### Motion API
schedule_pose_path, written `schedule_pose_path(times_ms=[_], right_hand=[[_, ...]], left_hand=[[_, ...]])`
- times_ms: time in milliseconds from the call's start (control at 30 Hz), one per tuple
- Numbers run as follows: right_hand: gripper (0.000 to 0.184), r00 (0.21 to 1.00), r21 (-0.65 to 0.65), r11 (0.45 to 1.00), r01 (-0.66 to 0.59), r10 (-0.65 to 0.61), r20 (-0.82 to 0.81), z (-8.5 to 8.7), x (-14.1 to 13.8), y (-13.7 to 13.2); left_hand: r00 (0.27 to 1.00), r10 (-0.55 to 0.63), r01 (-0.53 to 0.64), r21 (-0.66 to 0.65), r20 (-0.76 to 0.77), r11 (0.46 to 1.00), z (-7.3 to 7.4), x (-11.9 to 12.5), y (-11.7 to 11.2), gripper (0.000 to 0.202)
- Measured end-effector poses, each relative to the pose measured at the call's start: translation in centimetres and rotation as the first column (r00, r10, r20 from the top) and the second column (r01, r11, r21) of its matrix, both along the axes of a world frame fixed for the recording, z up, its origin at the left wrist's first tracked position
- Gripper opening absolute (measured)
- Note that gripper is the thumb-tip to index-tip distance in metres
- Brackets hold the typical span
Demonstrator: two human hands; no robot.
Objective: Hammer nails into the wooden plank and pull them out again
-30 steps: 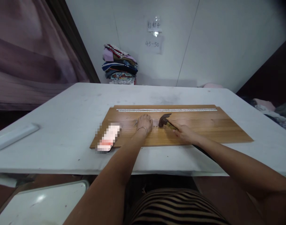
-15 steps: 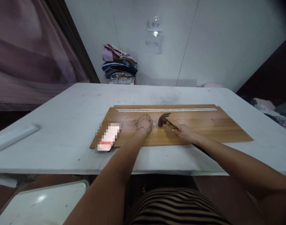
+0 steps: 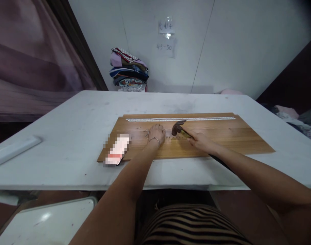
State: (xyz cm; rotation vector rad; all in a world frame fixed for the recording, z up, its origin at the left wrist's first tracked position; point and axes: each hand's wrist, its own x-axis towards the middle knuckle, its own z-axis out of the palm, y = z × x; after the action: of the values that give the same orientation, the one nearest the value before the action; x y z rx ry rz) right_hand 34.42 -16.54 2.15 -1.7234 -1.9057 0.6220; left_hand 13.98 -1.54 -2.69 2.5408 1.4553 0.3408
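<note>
My right hand [image 3: 199,141] is closed around the handle of a claw hammer [image 3: 178,129], whose rusty head hovers just above a wooden board [image 3: 222,136]. Under the head, a row of small nails [image 3: 168,137] stands in the board. My left hand [image 3: 157,132] lies flat on the board left of that row, fingers stretched forward, a bracelet at the wrist. Several loose nails [image 3: 146,132] lie beside its left edge, partly hidden by the hand.
White measuring strips [image 3: 181,119] run along the board's far side. A phone [image 3: 118,149], blurred out, rests at its left corner. A long white object [image 3: 16,149] lies on the white table [image 3: 68,126]. Folded cloths [image 3: 130,69] are stacked by the wall.
The hammer head has risen a little from the board, with my right hand moving up slightly. My left hand has kept its place.
</note>
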Motion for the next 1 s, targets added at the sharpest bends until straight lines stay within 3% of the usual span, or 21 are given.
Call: schedule_pose_path(times_ms=[367, 733, 1000], right_hand=[[0.069, 0.999, 0.018, 1.000, -0.018, 0.018, -0.032, -1.7, 0.0, -0.1], [0.075, 0.998, -0.050, 0.998, 0.048, -0.047, 0.029, -0.9, 0.6, 0.4], [0.063, 0.994, -0.055, 0.993, 0.101, -0.099, 0.045, -1.5, -0.1, 0.1]], left_hand=[[1.000, 0.014, -0.014, -0.008, 0.003, 1.000, 0.2, 0.1, -0.1, 0.024], [1.000, 0.021, -0.021, -0.010, -0.002, 1.000, 0.7, 0.1, -0.4, 0.024], [1.000, 0.031, -0.031, -0.022, -0.007, 0.999, 1.0, 0.0, -0.6, 0.024]])
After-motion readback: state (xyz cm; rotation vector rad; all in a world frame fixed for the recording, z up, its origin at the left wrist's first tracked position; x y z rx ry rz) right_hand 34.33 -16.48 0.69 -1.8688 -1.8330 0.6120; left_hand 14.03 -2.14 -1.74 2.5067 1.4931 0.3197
